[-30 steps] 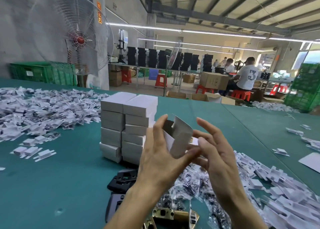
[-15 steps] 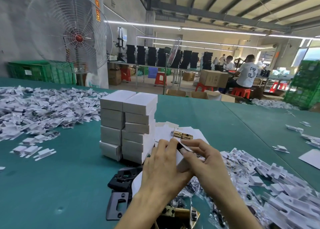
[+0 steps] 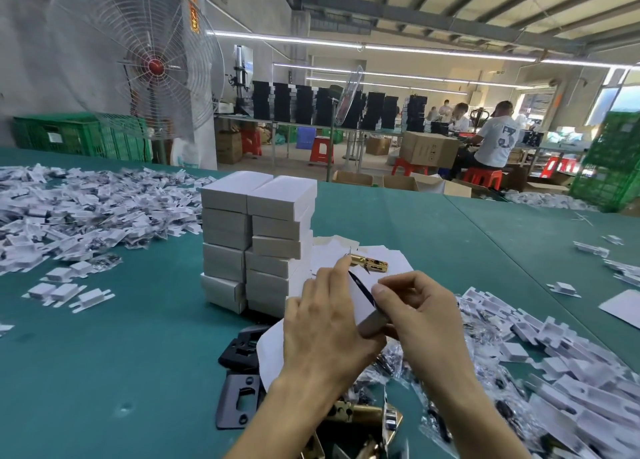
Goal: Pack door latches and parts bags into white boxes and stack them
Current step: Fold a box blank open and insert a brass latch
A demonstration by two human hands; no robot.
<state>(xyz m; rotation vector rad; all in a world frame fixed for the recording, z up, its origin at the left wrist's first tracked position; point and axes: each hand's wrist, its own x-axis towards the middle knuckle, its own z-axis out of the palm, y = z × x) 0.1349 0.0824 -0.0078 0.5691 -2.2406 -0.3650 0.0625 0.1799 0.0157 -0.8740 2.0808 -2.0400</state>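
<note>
Grip: both hands hold one white box (image 3: pixel 362 301) between them. The left hand (image 3: pixel 325 323) curls around its near side, with the forefinger stretched up to the far corner. The right hand (image 3: pixel 422 314) pinches the other end, thumb on top and fingers bent under.
Box position: low over the green table (image 3: pixel 104 354), tilted, just in front of the stack of white boxes (image 3: pixel 259 240). It does not touch the stack.
Change: one second ago the box was held higher and its flap stood open. The hands have since come down and the flap is folded almost flat. Only a thin dark slit remains along its edge.
Meaning for task: I judge this as the closing step, nearly done. The flap needs one more press to tuck in, then the box can go on the stack. The contents are hidden, so I cannot tell whether latch and bag are inside.
Loose latch: one brass latch (image 3: pixel 369 263) lies on white sheets behind the box, beside the stack.
Near supplies: more brass latches (image 3: pixel 360 417) lie under the wrists, black plates (image 3: pixel 239 399) to their left, and parts bags (image 3: pixel 391 361) under the right forearm.
Farther: heaps of folded white card pieces (image 3: pixel 571 372) lie on both sides of the table.
</note>
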